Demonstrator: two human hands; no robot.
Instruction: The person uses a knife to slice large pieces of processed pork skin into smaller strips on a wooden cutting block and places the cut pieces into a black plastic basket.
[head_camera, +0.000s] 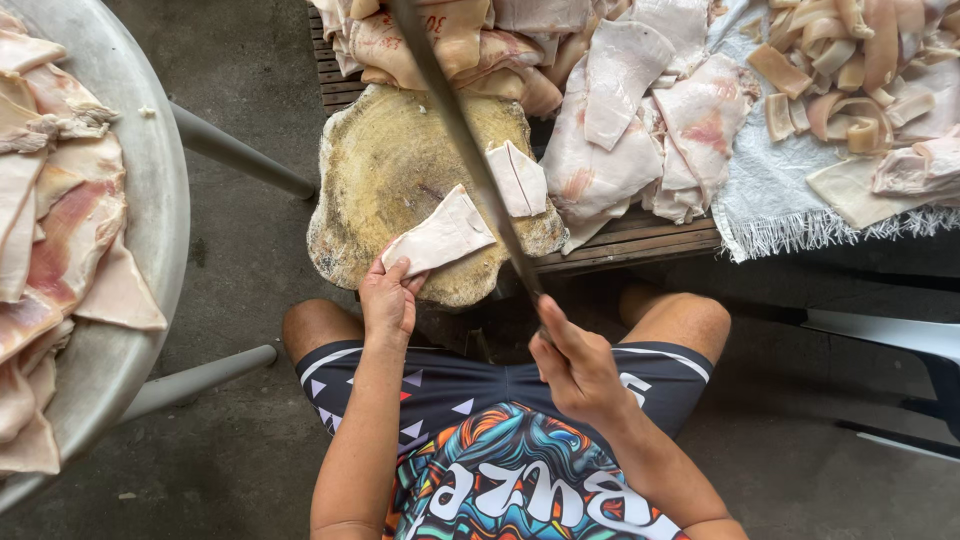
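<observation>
Seen from above, a seated person works at a round wooden chopping block (400, 180) set on a slatted wooden bench (640, 240). The left hand (388, 298) pinches the near end of a pale, wedge-shaped piece of pork skin (440, 236) that lies on the block's near side, the fingertips (392, 268) pressing it flat. The right hand (578, 372) is closed around the handle of a long knife (458, 130), whose blade stretches up and away across the block, raised over the skin. The skin's long axis runs diagonally, narrow end at the left hand, wide end pointing up and right toward a second cut piece (520, 178) just past the blade. The likely hazard is the blade coming down close to the left fingertips, since they rest on the very piece under it; greasy skin could also slide on the block and spoil the cut. Heaps of skin (620, 110) lie beyond, and more fills a metal tray (140, 170) at the left.
</observation>
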